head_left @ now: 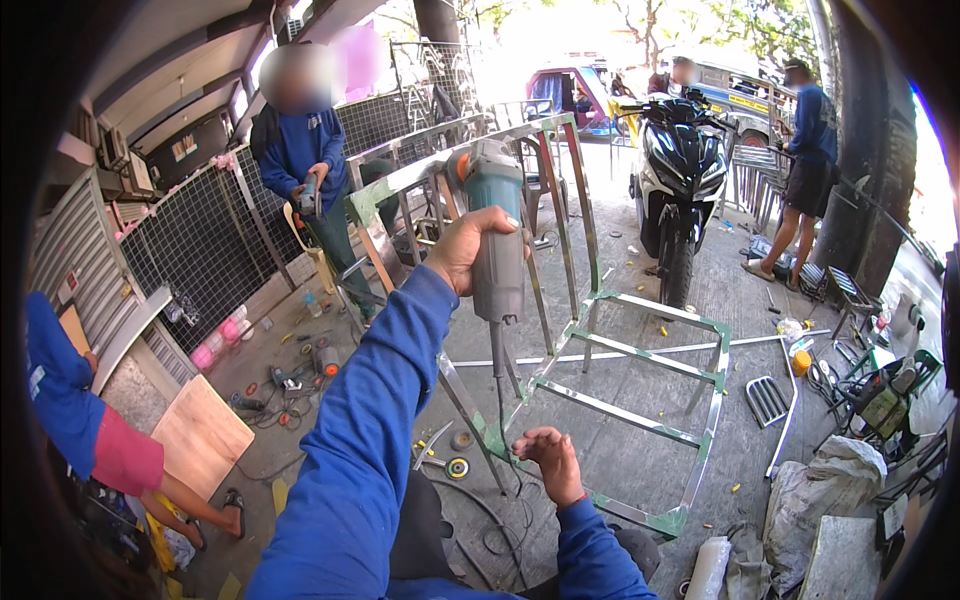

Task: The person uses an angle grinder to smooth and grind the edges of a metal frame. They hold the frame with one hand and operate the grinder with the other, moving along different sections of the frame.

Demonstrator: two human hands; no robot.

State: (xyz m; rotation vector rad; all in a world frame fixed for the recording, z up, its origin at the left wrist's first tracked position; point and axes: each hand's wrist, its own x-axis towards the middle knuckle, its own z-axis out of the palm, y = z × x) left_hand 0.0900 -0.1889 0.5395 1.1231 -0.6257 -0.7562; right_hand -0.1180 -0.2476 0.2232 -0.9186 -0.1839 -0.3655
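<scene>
My left hand point(468, 250) is wrapped round the body of a teal and grey angle grinder point(497, 275), held up in front of me with its head at the top. An orange disc point(459, 165) shows at the head's left side. From the grinder's lower end a dark cord point(498, 385) hangs down. My right hand point(548, 462) is lower down, palm up, its fingers loosely curled and apart, holding nothing. Its fingertips are close to the cord; whether they touch it I cannot tell. Behind both hands stands a metal chair-like frame point(620, 425) with green patches at its joints.
A co-worker point(300, 150) at the left holds another power tool point(311, 195). Others stand at the far left and right. A motorcycle point(680, 180) is parked behind the frame. Grinding discs point(457, 468), tools point(290, 382), a plywood sheet point(203, 437) and sacks point(820, 500) lie around.
</scene>
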